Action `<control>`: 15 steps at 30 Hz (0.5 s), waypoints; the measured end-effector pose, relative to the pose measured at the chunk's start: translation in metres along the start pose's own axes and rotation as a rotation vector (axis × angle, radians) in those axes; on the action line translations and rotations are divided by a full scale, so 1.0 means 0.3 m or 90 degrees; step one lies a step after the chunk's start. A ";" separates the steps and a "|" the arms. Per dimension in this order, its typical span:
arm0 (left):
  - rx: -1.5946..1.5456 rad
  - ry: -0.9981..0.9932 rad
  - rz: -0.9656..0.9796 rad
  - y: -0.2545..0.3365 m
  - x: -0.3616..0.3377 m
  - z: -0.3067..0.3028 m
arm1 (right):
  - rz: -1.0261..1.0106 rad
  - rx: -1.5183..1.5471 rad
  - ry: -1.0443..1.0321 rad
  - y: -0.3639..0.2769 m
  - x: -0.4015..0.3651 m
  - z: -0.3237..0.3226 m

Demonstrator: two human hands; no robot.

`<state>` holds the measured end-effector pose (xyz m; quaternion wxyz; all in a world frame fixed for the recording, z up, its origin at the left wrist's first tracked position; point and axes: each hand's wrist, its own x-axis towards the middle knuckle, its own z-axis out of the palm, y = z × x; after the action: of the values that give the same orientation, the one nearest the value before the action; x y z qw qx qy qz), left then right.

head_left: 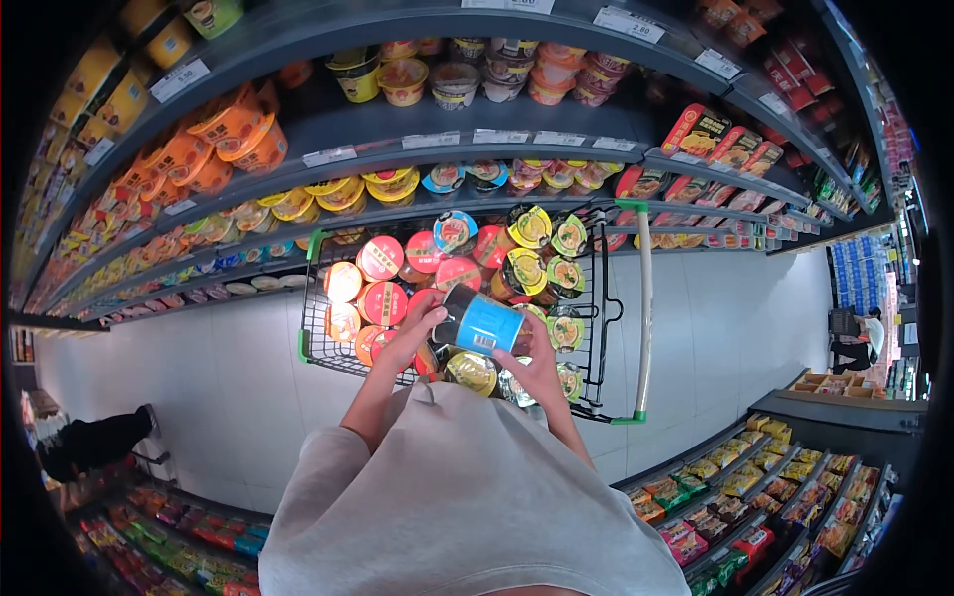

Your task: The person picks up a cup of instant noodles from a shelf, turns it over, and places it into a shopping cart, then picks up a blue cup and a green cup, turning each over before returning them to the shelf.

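Note:
Both hands hold a blue and black instant noodle cup [487, 324], tipped on its side over the shopping cart, its barcode showing. My left hand [419, 330] grips the dark end. Closed on the blue end is my right hand [540, 366]. Beneath them, the black wire shopping cart [603, 318] with green corners is loaded with several upright cups: red-lidded cups [380, 258] on the left, yellow-lidded cups [529, 227] and green-lidded cups [566, 278] on the right. One blue-lidded cup [455, 231] sits at the far side. My hands partly hide the nearer cups.
A long shelf [477, 134] ahead carries noodle cups, bowls and price tags. Behind me at right stands a low rack [740, 487] of packaged snacks. Two people are in the aisle: one in dark clothes [99, 442] at left, one in a white top [874, 336] far right.

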<state>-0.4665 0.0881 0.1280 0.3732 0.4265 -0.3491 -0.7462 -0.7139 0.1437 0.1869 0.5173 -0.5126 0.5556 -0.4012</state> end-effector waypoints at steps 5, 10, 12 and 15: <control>-0.061 -0.040 -0.034 -0.065 0.046 -0.015 | -0.023 -0.018 -0.037 0.012 0.034 -0.033; -0.099 -0.024 -0.071 -0.078 0.032 -0.006 | -0.013 0.021 -0.059 -0.024 0.066 -0.044; -0.122 -0.047 -0.077 -0.092 0.030 -0.011 | -0.001 0.000 -0.051 -0.028 0.068 -0.040; -0.145 -0.065 -0.079 -0.101 0.029 -0.022 | -0.031 -0.060 -0.032 0.001 0.071 -0.036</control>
<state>-0.4715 0.0936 0.0966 0.3545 0.3636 -0.2534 -0.8233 -0.7233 0.1219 0.1846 0.4964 -0.5596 0.5479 -0.3744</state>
